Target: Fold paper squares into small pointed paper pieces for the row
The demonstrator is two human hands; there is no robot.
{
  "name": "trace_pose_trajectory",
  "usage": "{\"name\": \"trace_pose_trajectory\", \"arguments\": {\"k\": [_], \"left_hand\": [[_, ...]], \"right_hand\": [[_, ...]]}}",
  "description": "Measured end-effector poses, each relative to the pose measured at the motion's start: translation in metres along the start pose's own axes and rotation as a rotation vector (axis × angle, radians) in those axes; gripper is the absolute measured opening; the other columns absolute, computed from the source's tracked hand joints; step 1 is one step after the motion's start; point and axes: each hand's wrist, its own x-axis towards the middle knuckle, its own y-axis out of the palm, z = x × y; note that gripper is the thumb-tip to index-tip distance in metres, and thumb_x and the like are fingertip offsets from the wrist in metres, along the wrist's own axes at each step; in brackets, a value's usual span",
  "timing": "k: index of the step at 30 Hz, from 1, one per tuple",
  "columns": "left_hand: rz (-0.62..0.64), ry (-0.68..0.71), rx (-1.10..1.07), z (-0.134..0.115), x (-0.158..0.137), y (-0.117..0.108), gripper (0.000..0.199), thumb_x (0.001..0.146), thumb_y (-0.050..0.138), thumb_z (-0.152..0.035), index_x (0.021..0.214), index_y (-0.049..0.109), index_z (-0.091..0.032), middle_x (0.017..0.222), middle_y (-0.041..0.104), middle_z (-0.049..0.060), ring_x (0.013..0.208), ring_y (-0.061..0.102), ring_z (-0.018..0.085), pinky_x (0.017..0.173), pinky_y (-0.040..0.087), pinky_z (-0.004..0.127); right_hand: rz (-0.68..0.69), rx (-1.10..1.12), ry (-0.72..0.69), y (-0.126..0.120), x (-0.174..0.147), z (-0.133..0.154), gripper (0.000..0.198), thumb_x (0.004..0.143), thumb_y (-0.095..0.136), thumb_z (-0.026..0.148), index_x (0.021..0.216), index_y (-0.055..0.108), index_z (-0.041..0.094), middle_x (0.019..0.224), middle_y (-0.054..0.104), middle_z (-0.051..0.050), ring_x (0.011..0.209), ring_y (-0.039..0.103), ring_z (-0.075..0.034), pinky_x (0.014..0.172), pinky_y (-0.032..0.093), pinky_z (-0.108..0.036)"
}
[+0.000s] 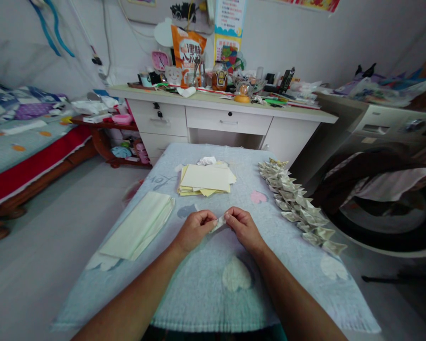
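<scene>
Between my two hands, near the middle of the cloth-covered table, is a small folded piece of paper (218, 224). My left hand (198, 229) pinches its left end, and my right hand (243, 226) pinches the other end. The fingers cover much of it. Ahead of my hands lies a stack of cream and yellow paper sheets (208, 177). To the left rests a long folded pale green paper bundle (140, 225). Rows of pointed folded paper pieces (298, 203) run along the right side of the table.
A light blue patterned cloth (184, 298) covers the table. Beyond it stands a white desk (230, 123) crowded with jars, an orange snack bag (188, 54) and a pink clock (160, 60). A washing machine (379, 128) is at right, a bed (28, 137) at left.
</scene>
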Motion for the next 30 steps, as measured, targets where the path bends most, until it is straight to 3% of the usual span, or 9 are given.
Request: {"name": "trace_pose_trajectory", "arguments": {"k": [5, 11, 17, 25, 30], "left_hand": [[-0.015, 0.038, 0.007, 0.004, 0.0, 0.0, 0.023, 0.079, 0.061, -0.035, 0.071, 0.058, -0.014, 0.062, 0.049, -0.003, 0.059, 0.043, 0.01, 0.055, 0.033, 0.021], [0.042, 0.039, -0.021, 0.001, 0.0, 0.003, 0.022, 0.079, 0.062, -0.035, 0.073, 0.059, -0.014, 0.062, 0.049, -0.003, 0.059, 0.043, 0.01, 0.055, 0.033, 0.02], [0.03, 0.015, -0.063, 0.002, 0.002, 0.002, 0.025, 0.078, 0.064, -0.037, 0.069, 0.057, -0.014, 0.062, 0.05, -0.003, 0.059, 0.044, 0.009, 0.056, 0.033, 0.02], [0.032, 0.029, -0.071, 0.001, 0.001, 0.004, 0.023, 0.078, 0.064, -0.035, 0.07, 0.058, -0.014, 0.063, 0.051, -0.003, 0.06, 0.044, 0.009, 0.058, 0.034, 0.021], [-0.016, -0.064, -0.286, -0.001, 0.003, 0.008, 0.023, 0.076, 0.067, -0.036, 0.081, 0.057, -0.015, 0.063, 0.053, -0.004, 0.054, 0.044, 0.007, 0.053, 0.032, 0.02]], "right_hand": [[0.094, 0.004, 0.007, 0.003, 0.0, -0.004, 0.033, 0.077, 0.067, 0.048, 0.072, 0.055, 0.017, 0.063, 0.046, 0.004, 0.059, 0.039, -0.01, 0.057, 0.032, -0.022], [0.089, -0.066, -0.005, 0.0, -0.002, -0.008, 0.035, 0.077, 0.067, 0.049, 0.069, 0.055, 0.017, 0.059, 0.042, 0.005, 0.056, 0.034, -0.009, 0.053, 0.028, -0.021], [0.125, -0.003, 0.022, -0.001, -0.004, 0.0, 0.036, 0.08, 0.061, 0.051, 0.069, 0.055, 0.017, 0.06, 0.042, 0.004, 0.057, 0.036, -0.009, 0.054, 0.028, -0.022], [-0.004, 0.044, -0.008, -0.006, -0.002, -0.001, 0.046, 0.09, 0.043, 0.051, 0.061, 0.055, 0.017, 0.056, 0.048, 0.001, 0.055, 0.041, -0.011, 0.054, 0.032, -0.024], [0.117, 0.192, 0.032, -0.006, -0.003, 0.001, 0.025, 0.08, 0.065, 0.042, 0.08, 0.058, 0.017, 0.066, 0.049, 0.003, 0.056, 0.04, -0.008, 0.053, 0.031, -0.021]]}}
